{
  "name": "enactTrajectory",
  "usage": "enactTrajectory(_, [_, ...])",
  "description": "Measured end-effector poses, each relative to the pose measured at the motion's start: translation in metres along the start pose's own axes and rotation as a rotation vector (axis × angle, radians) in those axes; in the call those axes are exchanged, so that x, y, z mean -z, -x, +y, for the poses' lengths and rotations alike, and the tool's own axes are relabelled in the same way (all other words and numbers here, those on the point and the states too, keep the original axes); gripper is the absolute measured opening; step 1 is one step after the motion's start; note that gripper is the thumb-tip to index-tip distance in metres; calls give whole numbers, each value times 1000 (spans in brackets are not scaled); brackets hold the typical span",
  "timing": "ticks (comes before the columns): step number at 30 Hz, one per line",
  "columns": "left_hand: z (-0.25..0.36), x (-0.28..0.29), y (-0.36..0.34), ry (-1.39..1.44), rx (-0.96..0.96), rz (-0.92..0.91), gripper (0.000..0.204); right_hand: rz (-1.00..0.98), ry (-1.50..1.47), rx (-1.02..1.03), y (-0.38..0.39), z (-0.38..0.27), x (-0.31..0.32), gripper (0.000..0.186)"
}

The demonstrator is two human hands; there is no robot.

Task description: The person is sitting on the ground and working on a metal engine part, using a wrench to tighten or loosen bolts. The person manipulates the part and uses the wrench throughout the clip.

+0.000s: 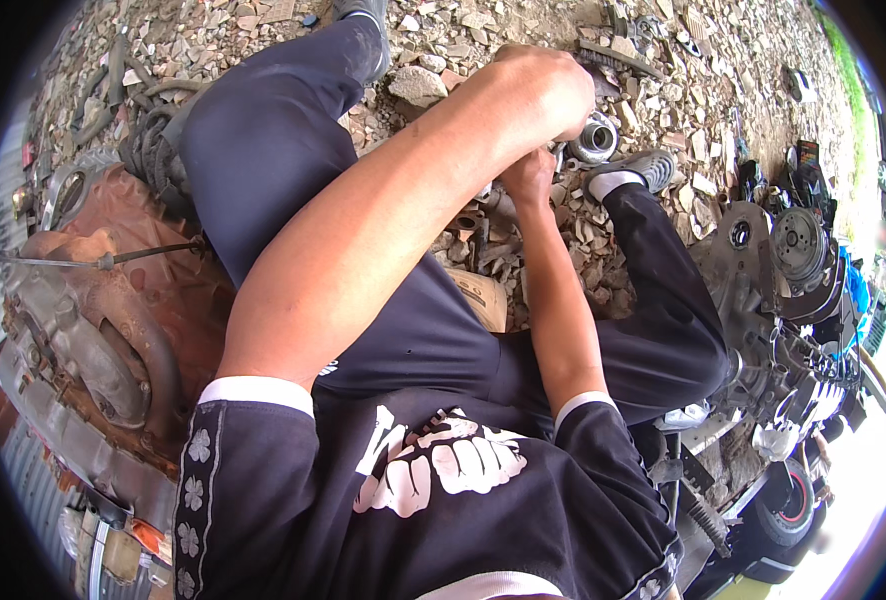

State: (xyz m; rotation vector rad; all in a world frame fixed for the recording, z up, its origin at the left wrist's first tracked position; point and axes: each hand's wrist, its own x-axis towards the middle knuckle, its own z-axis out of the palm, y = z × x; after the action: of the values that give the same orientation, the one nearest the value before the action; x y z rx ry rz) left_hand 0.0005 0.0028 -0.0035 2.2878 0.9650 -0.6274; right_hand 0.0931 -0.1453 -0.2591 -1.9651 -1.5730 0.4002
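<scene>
My left hand (548,88) is curled with its knuckles up, high in the view, beside a small dark object (603,82); what its fingers grip is hidden. Just below it, my right hand (527,178) is closed against metal parts, its fingertips hidden behind my left hand and wrist. A round, hollow silver metal part (595,138) lies right of both hands, near my right shoe. A wire-brush-like object (618,58) lies on the stones above my left hand.
I sit on broken rubble (668,120), legs bent. A rusty engine housing (113,300) stands at my left. Engine parts with a pulley (800,240) crowd my right, above a small black tire (783,500). A brown sack or cardboard (468,295) lies between my legs.
</scene>
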Motion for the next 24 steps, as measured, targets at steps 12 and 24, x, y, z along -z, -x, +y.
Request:
enactTrajectory(12, [1,-1,3,5,-14,45,29,107,-2,-384,17,-18,-4,34])
enactTrajectory(24, [3,-2,-4,12,-7,2,36,105,-52,-800,17,-26,-6,51])
